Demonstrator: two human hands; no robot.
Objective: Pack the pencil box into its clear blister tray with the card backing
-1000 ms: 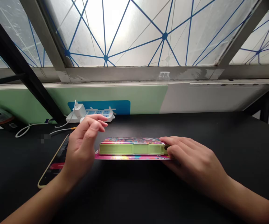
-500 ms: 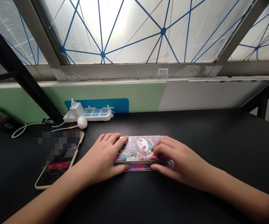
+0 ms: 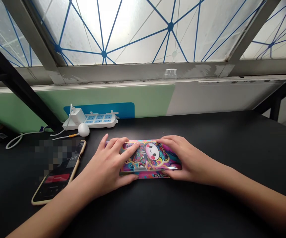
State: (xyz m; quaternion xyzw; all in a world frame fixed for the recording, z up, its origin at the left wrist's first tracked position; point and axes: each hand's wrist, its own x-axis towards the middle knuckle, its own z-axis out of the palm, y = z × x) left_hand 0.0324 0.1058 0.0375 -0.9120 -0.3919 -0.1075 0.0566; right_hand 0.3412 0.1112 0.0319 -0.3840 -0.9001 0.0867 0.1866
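Head view: a flat pencil box (image 3: 149,157) lies on the black tabletop (image 3: 207,205), low and centre in the frame, its lid printed in saturated pink, blue and yellow swirls around a round white cartoon face with pink cheeks. A magenta backing card (image 3: 143,176) shows beneath its near edge, with dark capitals reading "NCIL BOX"; the start of the word is hidden by the left hand (image 3: 105,162). That hand lies across the box's left end, fingers spread on the lid, thumb along the near edge. The right hand (image 3: 184,158) covers the right end, fingers close together on the lid, thumb at the near edge. To the left lies a gold-edged smartphone (image 3: 56,173), its screen partly pixelated, showing a red bar. Upper left, a white power strip (image 3: 98,120) holds a white charger (image 3: 77,116).
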